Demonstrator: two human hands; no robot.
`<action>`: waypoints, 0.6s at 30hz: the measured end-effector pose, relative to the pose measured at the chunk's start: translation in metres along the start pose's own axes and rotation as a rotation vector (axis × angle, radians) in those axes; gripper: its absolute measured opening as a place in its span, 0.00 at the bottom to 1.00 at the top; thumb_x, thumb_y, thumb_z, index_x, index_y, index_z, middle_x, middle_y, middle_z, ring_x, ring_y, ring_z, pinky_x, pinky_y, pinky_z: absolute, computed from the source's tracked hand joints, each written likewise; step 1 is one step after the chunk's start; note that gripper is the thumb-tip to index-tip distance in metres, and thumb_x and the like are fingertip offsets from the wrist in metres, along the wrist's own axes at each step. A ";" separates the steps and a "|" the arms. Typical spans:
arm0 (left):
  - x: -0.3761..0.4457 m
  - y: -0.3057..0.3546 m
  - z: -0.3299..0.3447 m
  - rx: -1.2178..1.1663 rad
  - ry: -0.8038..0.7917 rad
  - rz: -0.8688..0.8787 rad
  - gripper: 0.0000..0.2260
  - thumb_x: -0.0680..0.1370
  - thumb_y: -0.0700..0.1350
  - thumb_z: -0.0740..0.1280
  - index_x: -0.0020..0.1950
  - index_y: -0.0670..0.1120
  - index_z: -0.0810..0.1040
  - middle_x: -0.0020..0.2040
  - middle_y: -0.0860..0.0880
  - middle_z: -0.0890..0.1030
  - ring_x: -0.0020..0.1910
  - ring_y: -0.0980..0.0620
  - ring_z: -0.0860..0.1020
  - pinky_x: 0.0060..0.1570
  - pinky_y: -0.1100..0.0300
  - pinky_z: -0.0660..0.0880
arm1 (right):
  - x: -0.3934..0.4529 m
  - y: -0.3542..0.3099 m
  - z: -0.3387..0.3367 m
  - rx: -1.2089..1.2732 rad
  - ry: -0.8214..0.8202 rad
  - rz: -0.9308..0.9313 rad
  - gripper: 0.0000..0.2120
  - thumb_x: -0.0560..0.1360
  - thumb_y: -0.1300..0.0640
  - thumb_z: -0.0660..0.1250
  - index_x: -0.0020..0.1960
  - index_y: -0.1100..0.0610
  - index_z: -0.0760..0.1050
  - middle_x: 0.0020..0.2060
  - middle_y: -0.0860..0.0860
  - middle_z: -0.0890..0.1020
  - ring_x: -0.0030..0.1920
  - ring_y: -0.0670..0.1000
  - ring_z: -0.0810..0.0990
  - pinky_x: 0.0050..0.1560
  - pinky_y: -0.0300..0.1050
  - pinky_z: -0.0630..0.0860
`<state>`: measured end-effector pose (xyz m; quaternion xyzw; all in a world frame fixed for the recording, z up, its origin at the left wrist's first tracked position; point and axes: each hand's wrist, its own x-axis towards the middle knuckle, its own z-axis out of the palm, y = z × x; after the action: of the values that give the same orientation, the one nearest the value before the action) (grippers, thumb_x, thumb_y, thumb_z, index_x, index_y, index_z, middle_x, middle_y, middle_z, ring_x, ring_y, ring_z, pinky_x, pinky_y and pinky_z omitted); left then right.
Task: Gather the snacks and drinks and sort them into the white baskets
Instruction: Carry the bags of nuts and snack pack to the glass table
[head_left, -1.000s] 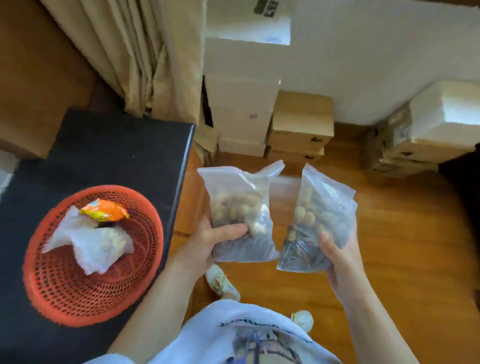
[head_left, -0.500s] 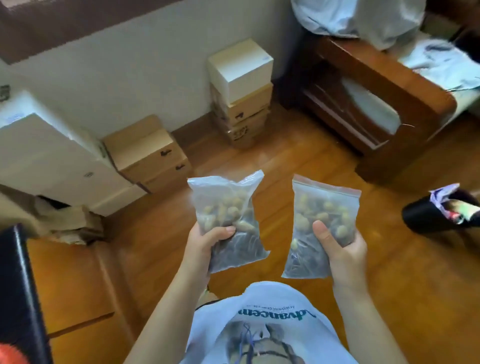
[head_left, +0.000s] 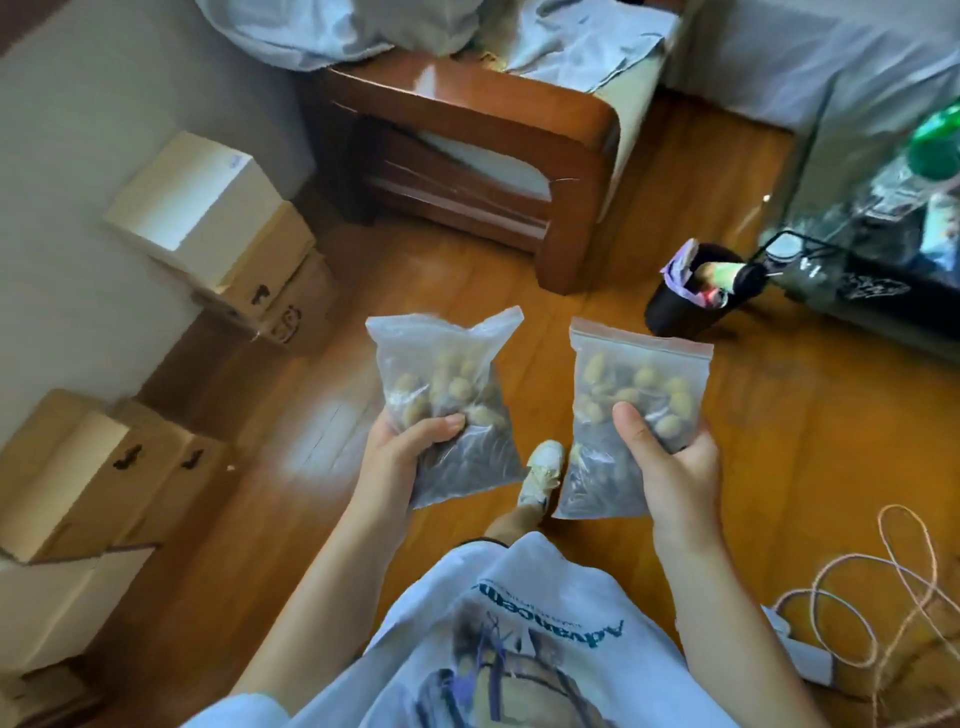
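Note:
I hold two clear zip bags of yellowish and dark snacks upright in front of me, above the wooden floor. My left hand (head_left: 402, 462) grips the left bag (head_left: 447, 384) around its lower half, thumb across the front. My right hand (head_left: 670, 462) grips the right bag (head_left: 631, 389) the same way. No white basket is in view.
Cardboard boxes (head_left: 208, 218) are stacked along the wall on the left. A wooden sofa arm (head_left: 467, 119) stands ahead. A black bin (head_left: 685, 306) sits on the floor to the right, beside a glass table (head_left: 883, 208) with a green bottle. Cables (head_left: 872, 597) lie at the lower right.
The view has swung right, from the black table with the red basket to the sofa, bin and glass table. Both hands still hold their bags side by side.

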<state>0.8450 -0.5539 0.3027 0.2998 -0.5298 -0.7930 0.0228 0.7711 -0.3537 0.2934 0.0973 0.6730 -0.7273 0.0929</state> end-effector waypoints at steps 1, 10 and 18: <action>0.018 0.002 0.015 0.011 -0.034 -0.014 0.14 0.64 0.38 0.68 0.49 0.46 0.78 0.38 0.47 0.84 0.35 0.49 0.83 0.33 0.58 0.79 | 0.016 -0.004 -0.007 -0.012 0.027 -0.007 0.19 0.61 0.48 0.73 0.50 0.50 0.77 0.44 0.43 0.84 0.49 0.43 0.83 0.45 0.34 0.79; 0.163 0.026 0.148 0.124 -0.269 -0.145 0.14 0.64 0.39 0.69 0.49 0.47 0.78 0.39 0.48 0.84 0.36 0.50 0.84 0.32 0.59 0.78 | 0.148 -0.046 -0.070 -0.036 0.246 -0.013 0.17 0.65 0.49 0.73 0.53 0.48 0.76 0.45 0.41 0.84 0.49 0.41 0.82 0.42 0.31 0.77; 0.228 0.023 0.251 0.279 -0.435 -0.257 0.19 0.61 0.44 0.72 0.51 0.46 0.79 0.43 0.47 0.84 0.41 0.48 0.83 0.37 0.57 0.79 | 0.212 -0.052 -0.135 0.054 0.475 0.000 0.15 0.68 0.54 0.73 0.54 0.52 0.77 0.44 0.41 0.84 0.48 0.40 0.82 0.41 0.29 0.75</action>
<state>0.5263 -0.4373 0.2839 0.1876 -0.5838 -0.7546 -0.2336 0.5555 -0.2156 0.2769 0.2681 0.6561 -0.7019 -0.0705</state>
